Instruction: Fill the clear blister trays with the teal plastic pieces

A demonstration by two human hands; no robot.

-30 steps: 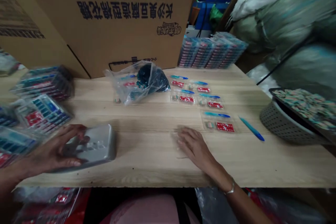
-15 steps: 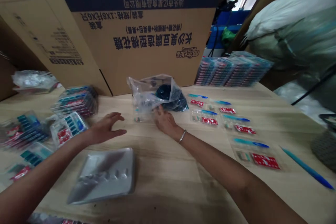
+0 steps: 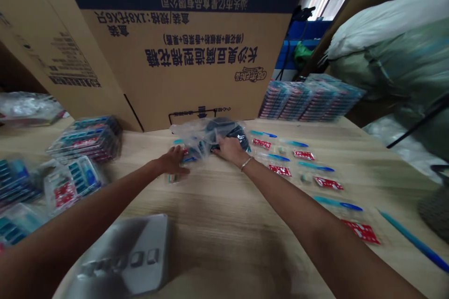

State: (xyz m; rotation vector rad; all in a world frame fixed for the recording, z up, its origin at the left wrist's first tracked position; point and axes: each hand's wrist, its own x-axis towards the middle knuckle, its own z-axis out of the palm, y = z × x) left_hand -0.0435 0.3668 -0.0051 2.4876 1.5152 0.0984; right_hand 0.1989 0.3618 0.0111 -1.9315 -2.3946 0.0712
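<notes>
A clear plastic bag with dark blue contents lies at the far middle of the wooden table, in front of a big cardboard box. My left hand grips the bag's near left edge with closed fingers. My right hand, with a bracelet on its wrist, holds the bag's right side. Both arms reach straight forward.
A grey plastic tray lies near me on the left. Stacks of blue and red packs sit at left, and more stacks at back right. Blue pens with red sachets lie in rows on the right. Large green sacks rise at right.
My left hand left the grey tray, reached forward and took the bag's edge. My right hand slid from the near table to the bag and closed on it.
</notes>
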